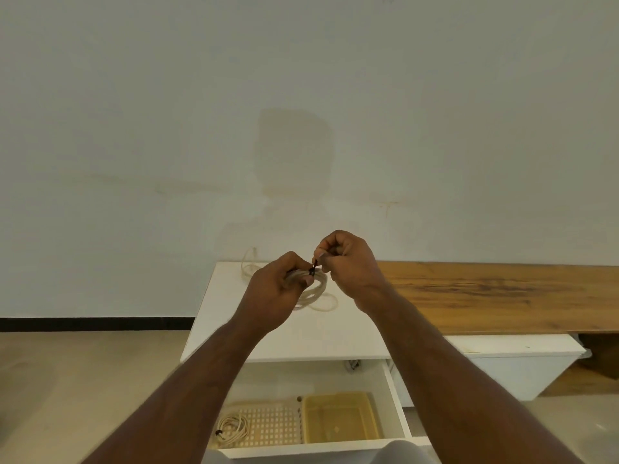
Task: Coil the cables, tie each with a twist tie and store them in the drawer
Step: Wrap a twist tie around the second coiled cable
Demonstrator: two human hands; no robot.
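Note:
A coiled white cable [315, 289] hangs above the white cabinet top [335, 333], gripped by my left hand [278, 289]. A black twist tie [313, 267] wraps the top of the coil, and my right hand [348, 262] pinches its end between thumb and fingers. Another loose white cable [249, 262] lies at the back left of the cabinet top. Below, the white drawer [397, 406] is pulled out. In it, a tied white cable coil [232, 426] rests on a perforated tray [271, 425].
A translucent yellow bin [340, 416] sits in the drawer to the right of the tray. A wooden bench top [502, 293] runs right from the cabinet, with a white unit [516, 360] under it. Beige floor lies to the left.

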